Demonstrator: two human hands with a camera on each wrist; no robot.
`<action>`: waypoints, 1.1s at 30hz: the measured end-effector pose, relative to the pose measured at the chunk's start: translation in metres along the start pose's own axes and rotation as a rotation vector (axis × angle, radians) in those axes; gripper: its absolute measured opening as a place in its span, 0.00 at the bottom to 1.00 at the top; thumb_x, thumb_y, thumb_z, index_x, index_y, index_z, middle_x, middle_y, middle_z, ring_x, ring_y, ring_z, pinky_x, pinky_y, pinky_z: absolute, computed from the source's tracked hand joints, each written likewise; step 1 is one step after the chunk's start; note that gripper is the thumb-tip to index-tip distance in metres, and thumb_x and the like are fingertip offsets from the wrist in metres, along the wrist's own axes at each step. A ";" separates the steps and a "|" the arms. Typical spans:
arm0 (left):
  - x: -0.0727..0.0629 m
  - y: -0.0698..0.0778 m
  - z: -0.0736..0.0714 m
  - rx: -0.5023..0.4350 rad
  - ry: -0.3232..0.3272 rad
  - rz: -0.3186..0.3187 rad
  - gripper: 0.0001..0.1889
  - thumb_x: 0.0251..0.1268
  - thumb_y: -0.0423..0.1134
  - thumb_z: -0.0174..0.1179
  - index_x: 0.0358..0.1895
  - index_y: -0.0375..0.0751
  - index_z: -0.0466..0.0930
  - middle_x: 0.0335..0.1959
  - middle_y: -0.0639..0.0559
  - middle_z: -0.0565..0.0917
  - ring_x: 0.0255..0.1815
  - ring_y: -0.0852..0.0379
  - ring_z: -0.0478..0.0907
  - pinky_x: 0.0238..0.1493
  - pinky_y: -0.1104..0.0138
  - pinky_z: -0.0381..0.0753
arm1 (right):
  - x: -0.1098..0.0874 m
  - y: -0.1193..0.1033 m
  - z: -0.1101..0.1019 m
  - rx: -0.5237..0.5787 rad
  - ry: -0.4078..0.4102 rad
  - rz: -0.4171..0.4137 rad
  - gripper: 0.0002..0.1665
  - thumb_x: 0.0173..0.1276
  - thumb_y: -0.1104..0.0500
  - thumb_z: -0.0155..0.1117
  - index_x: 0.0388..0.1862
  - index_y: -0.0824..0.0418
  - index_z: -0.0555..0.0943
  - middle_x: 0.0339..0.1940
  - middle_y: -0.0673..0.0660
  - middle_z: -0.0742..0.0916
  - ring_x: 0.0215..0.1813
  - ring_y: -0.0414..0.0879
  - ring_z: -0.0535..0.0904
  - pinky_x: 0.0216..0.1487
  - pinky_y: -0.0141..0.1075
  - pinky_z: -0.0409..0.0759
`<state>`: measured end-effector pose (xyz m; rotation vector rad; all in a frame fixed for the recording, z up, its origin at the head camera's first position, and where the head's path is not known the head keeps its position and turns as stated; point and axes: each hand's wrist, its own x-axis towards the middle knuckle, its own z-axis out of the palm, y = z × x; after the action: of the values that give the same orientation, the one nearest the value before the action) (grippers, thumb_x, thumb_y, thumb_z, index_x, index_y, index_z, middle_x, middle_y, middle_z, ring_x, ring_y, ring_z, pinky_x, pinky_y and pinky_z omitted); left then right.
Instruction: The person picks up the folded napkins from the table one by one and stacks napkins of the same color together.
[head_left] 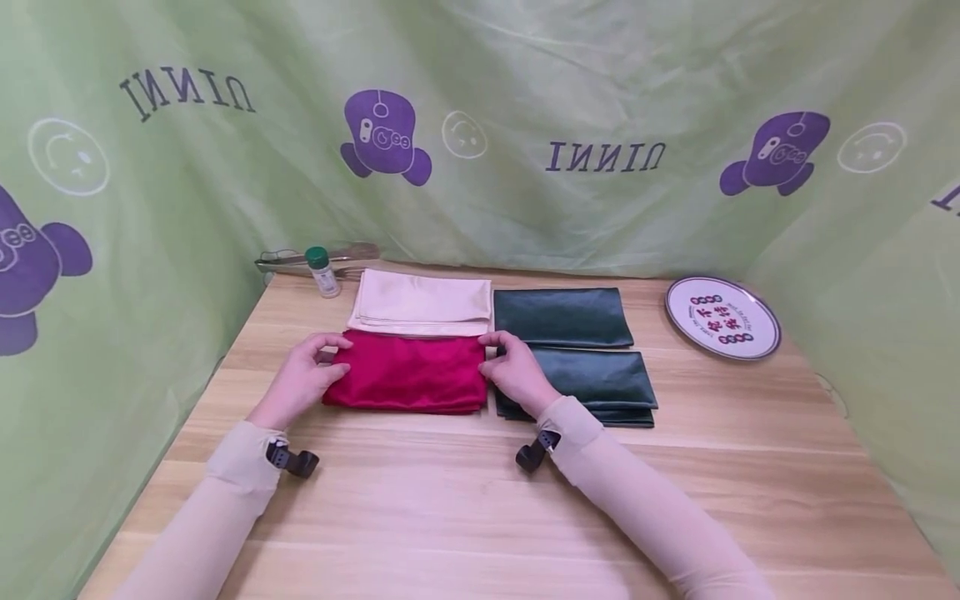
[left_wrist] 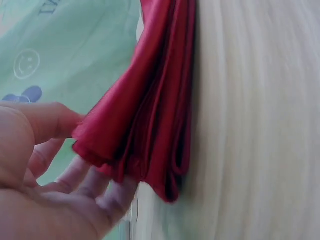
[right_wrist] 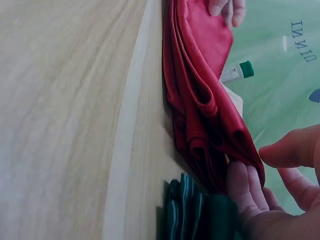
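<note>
A folded red satin cloth (head_left: 412, 371) lies on the wooden table, with several layers showing along its ends in both wrist views. My left hand (head_left: 303, 371) pinches its left end. In the left wrist view, the thumb is at the top layer and the fingers (left_wrist: 117, 197) reach beneath the folds. At the other end, my right hand (head_left: 517, 371) pinches the cloth's right edge. The right wrist view has its fingers (right_wrist: 240, 185) tucked into the layers and the thumb against the outer edge. Close by the right hand is a folded dark green cloth (head_left: 600, 379).
Behind the red cloth sits a folded pale pink cloth (head_left: 423, 300), beside a second dark green one (head_left: 562, 312). A small green-capped bottle (head_left: 324, 275) stands at the back left, near some long utensils (head_left: 348, 253). A printed plate (head_left: 684, 304) is at the right. Green curtains (head_left: 600, 83) surround the table.
</note>
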<state>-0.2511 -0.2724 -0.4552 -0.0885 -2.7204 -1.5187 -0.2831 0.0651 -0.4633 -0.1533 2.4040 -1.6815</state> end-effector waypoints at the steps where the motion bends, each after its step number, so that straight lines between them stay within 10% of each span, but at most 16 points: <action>1: 0.000 -0.001 -0.001 -0.001 0.004 -0.010 0.17 0.65 0.30 0.60 0.57 0.34 0.75 0.58 0.35 0.74 0.53 0.39 0.75 0.44 0.69 0.77 | -0.001 0.000 -0.001 0.011 0.000 0.004 0.23 0.63 0.67 0.64 0.57 0.58 0.76 0.36 0.61 0.86 0.36 0.48 0.83 0.45 0.39 0.78; 9: -0.005 0.028 0.020 0.082 0.123 0.109 0.10 0.66 0.32 0.60 0.48 0.32 0.80 0.47 0.40 0.79 0.44 0.46 0.77 0.44 0.60 0.76 | -0.010 0.008 -0.027 0.026 0.019 0.007 0.23 0.65 0.64 0.65 0.59 0.61 0.76 0.44 0.61 0.85 0.36 0.51 0.83 0.43 0.39 0.78; 15: -0.005 0.072 0.075 0.097 -0.053 0.292 0.06 0.65 0.34 0.62 0.43 0.37 0.82 0.37 0.51 0.83 0.34 0.55 0.76 0.39 0.60 0.76 | -0.020 0.015 -0.064 0.062 0.060 0.008 0.23 0.68 0.62 0.63 0.61 0.64 0.74 0.60 0.62 0.78 0.41 0.56 0.84 0.48 0.44 0.81; 25: 0.015 0.112 0.156 0.131 -0.211 0.274 0.06 0.64 0.35 0.61 0.42 0.38 0.82 0.31 0.56 0.81 0.31 0.57 0.76 0.38 0.63 0.78 | -0.047 0.039 -0.139 0.111 0.164 0.002 0.24 0.71 0.67 0.56 0.64 0.72 0.68 0.62 0.70 0.74 0.51 0.54 0.77 0.44 0.38 0.83; 33: 0.018 0.111 0.193 0.384 -0.248 0.260 0.15 0.64 0.41 0.61 0.50 0.37 0.79 0.29 0.50 0.81 0.38 0.49 0.71 0.46 0.58 0.69 | -0.083 0.064 -0.187 -0.185 0.208 0.077 0.25 0.73 0.61 0.55 0.64 0.72 0.68 0.59 0.70 0.76 0.57 0.58 0.73 0.56 0.45 0.73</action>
<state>-0.2606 -0.0497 -0.4617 -0.6298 -2.9823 -0.9588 -0.2427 0.2756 -0.4529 0.0910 2.6792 -1.5068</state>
